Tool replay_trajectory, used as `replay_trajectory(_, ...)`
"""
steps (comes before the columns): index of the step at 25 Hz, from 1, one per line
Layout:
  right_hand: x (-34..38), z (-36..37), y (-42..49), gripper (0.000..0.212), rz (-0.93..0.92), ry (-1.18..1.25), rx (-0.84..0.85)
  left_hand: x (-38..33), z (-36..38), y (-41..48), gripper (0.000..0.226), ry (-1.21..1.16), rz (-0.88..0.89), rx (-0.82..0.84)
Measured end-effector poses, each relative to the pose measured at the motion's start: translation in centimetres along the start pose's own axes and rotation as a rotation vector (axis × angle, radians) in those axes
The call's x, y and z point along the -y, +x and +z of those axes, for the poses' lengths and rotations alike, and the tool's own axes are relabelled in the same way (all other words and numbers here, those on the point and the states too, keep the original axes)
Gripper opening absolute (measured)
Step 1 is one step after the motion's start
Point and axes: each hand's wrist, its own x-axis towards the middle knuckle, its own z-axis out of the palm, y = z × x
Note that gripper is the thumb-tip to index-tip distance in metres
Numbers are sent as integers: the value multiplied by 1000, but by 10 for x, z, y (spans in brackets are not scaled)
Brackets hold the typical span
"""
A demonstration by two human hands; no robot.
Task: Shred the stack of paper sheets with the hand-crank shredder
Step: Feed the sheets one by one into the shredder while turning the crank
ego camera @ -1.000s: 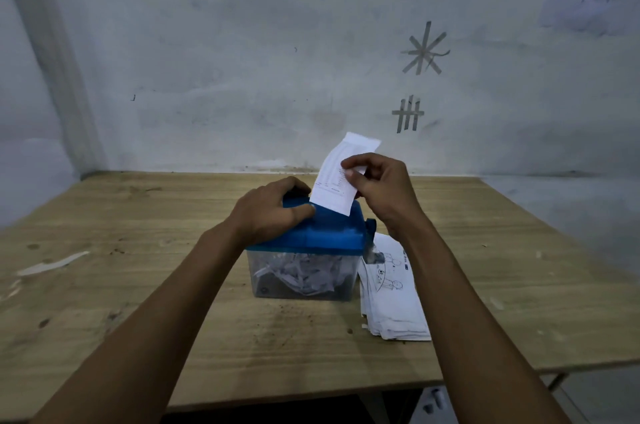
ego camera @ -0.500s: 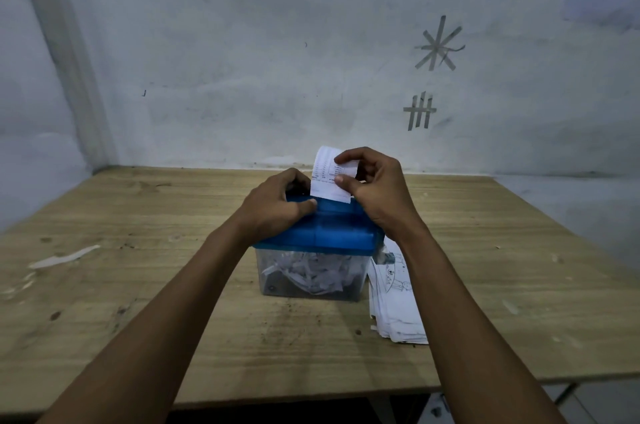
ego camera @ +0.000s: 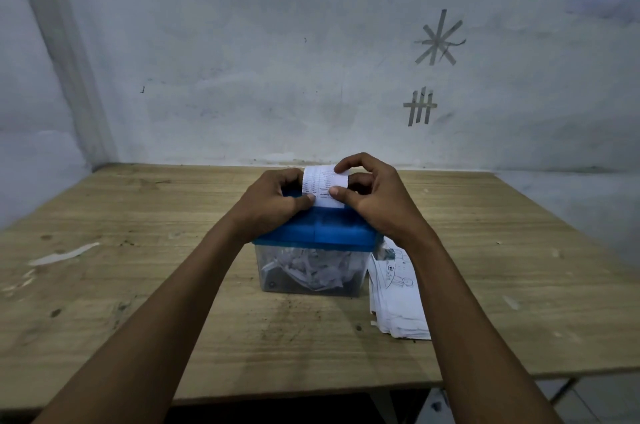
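Both hands on blue shredder [ego camera: 317, 233]; right hand [ego camera: 375, 198] pinches printed sheet [ego camera: 323, 186] between thumb and forefinger; left hand [ego camera: 273, 200] thumb presses sheet's lower edge; paper stack [ego camera: 398, 302] just right of bin.

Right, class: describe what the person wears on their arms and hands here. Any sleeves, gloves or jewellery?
Nothing worn shows. The left forearm and right forearm are bare to the picture's edge, no sleeve or cuff. The left hand and right hand have no gloves, and no ring, watch or bracelet is visible.
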Motion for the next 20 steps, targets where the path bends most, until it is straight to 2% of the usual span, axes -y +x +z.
replay_trajectory(2,-1,-5,-9,32,85,-105,-71,2,0,0,28,-13,-4,3)
replay_trajectory(4,-9,-9,-25,53,263,-200,-114,3,0,1,28,-26,-12,-8)
replay_trajectory(6,-16,-8,-45,76,471,-198,-106,3,1,2,28,-33,-24,-10)
replay_trajectory(8,-22,-5,-55,83,575,-148,-107,3,1,2,27,-35,-30,-9)
replay_trajectory(11,-24,-3,-53,82,563,-140,-170,3,3,2,29,-44,-36,-3)
replay_trajectory(14,-22,-5,-49,85,545,-205,-158,3,2,2,30,-39,-43,-9)
replay_trajectory(18,-12,-13,-46,69,563,-246,-60,3,2,3,27,-23,-59,-15)
replay_trajectory(20,-11,-12,-43,64,518,-316,-66,3,3,2,25,-20,-66,-22)
